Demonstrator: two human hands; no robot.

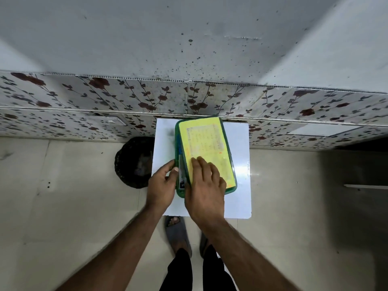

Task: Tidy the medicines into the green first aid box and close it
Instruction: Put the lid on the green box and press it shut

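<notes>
Under the right hand (206, 185), palm flat, fingers spread: yellow lid (206, 143); left hand (162, 185) pinches the green box (232, 162) edge beside it.

Bench (237, 185): smooth white top, glossy, glare spot. Green first aid box (232, 162): plastic rim, slight sheen. Its yellow lid (206, 141): matt, printed paper-like label. Floor (73, 196): smooth pale tile, slight sheen. Wall tiles (126, 95): glossy floral print.

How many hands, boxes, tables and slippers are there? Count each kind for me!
Hands: 2, left hand and right hand
Green first aid box: 1
White table: 1
Slippers: 2, one and another, partly hidden
Black basket: 1
Total: 7
</notes>
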